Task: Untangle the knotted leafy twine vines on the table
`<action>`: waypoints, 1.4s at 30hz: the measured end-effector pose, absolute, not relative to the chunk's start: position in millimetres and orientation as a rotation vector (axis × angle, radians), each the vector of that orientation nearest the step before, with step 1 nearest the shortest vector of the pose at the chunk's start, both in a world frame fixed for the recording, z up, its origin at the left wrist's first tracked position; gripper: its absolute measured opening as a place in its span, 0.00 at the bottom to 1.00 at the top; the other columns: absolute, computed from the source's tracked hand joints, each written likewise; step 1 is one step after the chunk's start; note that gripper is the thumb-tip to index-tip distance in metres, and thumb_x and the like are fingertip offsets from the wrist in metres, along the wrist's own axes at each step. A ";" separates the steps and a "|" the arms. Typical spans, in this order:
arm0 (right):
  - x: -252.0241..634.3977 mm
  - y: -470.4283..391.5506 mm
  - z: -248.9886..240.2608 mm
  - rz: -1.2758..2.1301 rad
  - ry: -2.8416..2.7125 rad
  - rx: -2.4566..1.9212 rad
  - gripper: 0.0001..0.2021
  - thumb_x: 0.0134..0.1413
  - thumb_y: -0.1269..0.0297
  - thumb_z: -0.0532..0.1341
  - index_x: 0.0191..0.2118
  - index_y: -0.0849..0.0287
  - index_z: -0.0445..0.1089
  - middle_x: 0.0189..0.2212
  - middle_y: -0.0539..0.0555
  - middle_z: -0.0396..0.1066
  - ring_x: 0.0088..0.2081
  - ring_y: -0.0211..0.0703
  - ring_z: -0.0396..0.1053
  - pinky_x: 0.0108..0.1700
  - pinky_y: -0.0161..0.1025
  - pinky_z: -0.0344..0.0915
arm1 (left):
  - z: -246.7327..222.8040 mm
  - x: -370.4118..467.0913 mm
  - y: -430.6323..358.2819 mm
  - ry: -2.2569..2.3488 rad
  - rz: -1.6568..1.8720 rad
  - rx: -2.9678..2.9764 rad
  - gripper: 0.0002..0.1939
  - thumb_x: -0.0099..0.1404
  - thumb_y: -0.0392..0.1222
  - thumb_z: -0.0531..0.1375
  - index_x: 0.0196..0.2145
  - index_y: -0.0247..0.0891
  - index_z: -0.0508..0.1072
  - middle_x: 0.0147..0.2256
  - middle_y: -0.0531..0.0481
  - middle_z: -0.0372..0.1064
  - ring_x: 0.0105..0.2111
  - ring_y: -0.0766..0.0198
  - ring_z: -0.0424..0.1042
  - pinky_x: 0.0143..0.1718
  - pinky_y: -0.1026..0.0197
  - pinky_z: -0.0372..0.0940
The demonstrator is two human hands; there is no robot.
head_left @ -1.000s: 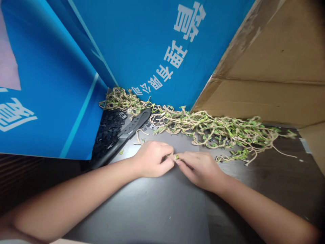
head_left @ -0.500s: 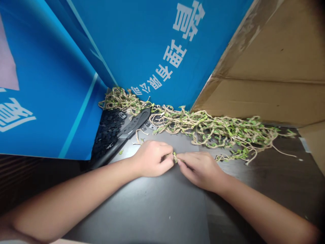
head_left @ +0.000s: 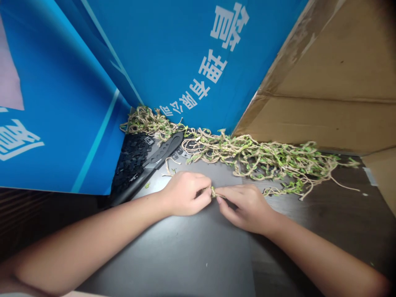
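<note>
My left hand [head_left: 188, 193] is closed in a pinch on a short stretch of leafy twine [head_left: 213, 192], beige cord with small green leaves. Facing it, my right hand [head_left: 244, 206] pinches the same twine between thumb and forefinger. Only a small knotted-looking bit shows between the fingertips; the rest is hidden in the hands. Both hands are above a grey mat [head_left: 173, 255]. Behind them lies a tangled heap of leafy twine [head_left: 278, 159], with loose cord ends at its right side.
A second twine bundle [head_left: 148, 121] lies at the back left. A black-handled tool [head_left: 163, 152] rests across small dark pieces [head_left: 133, 154]. Blue printed panels [head_left: 173, 49] and a cardboard wall [head_left: 334, 82] stand behind. A leaf scrap [head_left: 147, 185] lies by the left forearm.
Hardly anything differs. Both hands keep their pinch on the twine, and the bit between the fingertips has shifted very slightly.
</note>
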State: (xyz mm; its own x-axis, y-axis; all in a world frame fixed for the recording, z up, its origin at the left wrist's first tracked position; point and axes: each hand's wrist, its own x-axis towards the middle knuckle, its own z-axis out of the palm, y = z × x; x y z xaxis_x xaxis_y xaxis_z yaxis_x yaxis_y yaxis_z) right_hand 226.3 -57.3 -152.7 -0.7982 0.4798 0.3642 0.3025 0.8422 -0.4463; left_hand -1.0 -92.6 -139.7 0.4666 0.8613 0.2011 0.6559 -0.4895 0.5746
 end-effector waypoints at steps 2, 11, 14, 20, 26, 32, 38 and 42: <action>226.3 -57.3 -152.3 0.495 -2.551 -0.579 0.07 0.66 0.70 0.56 0.39 0.58 0.72 0.24 0.47 0.70 0.25 0.34 0.66 0.30 0.36 0.55 | -139.6 -1.2 -92.6 1.265 0.664 2.294 0.11 0.67 0.39 0.53 0.26 0.36 0.67 0.25 0.52 0.65 0.24 0.67 0.60 0.28 0.63 0.55; 226.1 -58.3 -155.2 0.362 -2.547 -0.589 0.12 0.69 0.68 0.56 0.32 0.57 0.71 0.21 0.46 0.67 0.23 0.33 0.65 0.29 0.38 0.53 | -140.9 -0.5 -93.2 1.273 0.655 2.306 0.11 0.67 0.39 0.53 0.26 0.36 0.67 0.25 0.52 0.65 0.24 0.67 0.60 0.28 0.62 0.54; 225.1 -58.3 -156.0 0.343 -2.524 -0.581 0.12 0.68 0.68 0.58 0.32 0.57 0.73 0.20 0.46 0.65 0.21 0.33 0.63 0.28 0.39 0.51 | -141.6 -0.4 -93.3 1.267 0.650 2.316 0.11 0.67 0.39 0.53 0.27 0.36 0.67 0.25 0.52 0.65 0.24 0.66 0.61 0.28 0.62 0.55; 224.6 -57.8 -157.5 0.320 -2.497 -0.573 0.09 0.67 0.68 0.60 0.37 0.58 0.77 0.20 0.46 0.66 0.21 0.34 0.63 0.27 0.39 0.50 | -139.7 -1.0 -94.0 1.249 0.620 2.340 0.12 0.68 0.40 0.51 0.28 0.37 0.67 0.26 0.51 0.65 0.26 0.64 0.63 0.30 0.60 0.56; 225.6 -56.2 -155.5 0.329 -2.524 -0.560 0.09 0.68 0.67 0.60 0.37 0.58 0.76 0.21 0.46 0.67 0.22 0.34 0.64 0.28 0.39 0.50 | -138.9 -1.1 -94.7 1.257 0.662 2.385 0.06 0.61 0.39 0.53 0.26 0.37 0.64 0.25 0.50 0.64 0.27 0.61 0.61 0.32 0.58 0.56; 226.7 -56.3 -154.7 0.352 -2.534 -0.550 0.09 0.68 0.67 0.59 0.36 0.58 0.75 0.23 0.47 0.68 0.24 0.34 0.64 0.31 0.38 0.52 | -136.2 -2.4 -96.8 1.411 0.628 2.305 0.08 0.58 0.41 0.55 0.34 0.37 0.70 0.30 0.48 0.67 0.31 0.58 0.63 0.36 0.54 0.58; 227.3 -56.2 -158.6 0.322 -2.537 -0.588 0.10 0.69 0.64 0.59 0.36 0.57 0.74 0.23 0.47 0.68 0.25 0.35 0.64 0.31 0.38 0.51 | -134.7 1.0 -99.3 1.394 0.741 2.437 0.20 0.59 0.44 0.57 0.49 0.34 0.70 0.44 0.40 0.70 0.45 0.48 0.65 0.47 0.45 0.57; 226.7 -56.2 -159.8 0.312 -2.543 -0.610 0.11 0.70 0.64 0.58 0.34 0.57 0.72 0.26 0.48 0.71 0.27 0.36 0.67 0.33 0.38 0.53 | -138.5 7.2 -104.0 1.166 0.768 2.430 0.25 0.61 0.40 0.55 0.56 0.34 0.63 0.48 0.39 0.69 0.46 0.51 0.66 0.49 0.47 0.61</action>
State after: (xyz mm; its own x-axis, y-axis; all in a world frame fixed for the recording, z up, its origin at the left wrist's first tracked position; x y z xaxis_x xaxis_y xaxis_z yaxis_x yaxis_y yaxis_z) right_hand 226.7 -56.2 -159.8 -0.7734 0.4764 0.4182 0.3613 0.8733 -0.3267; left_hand 7.2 -104.0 -138.5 0.5180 0.7919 0.3234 0.6097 -0.6070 0.5098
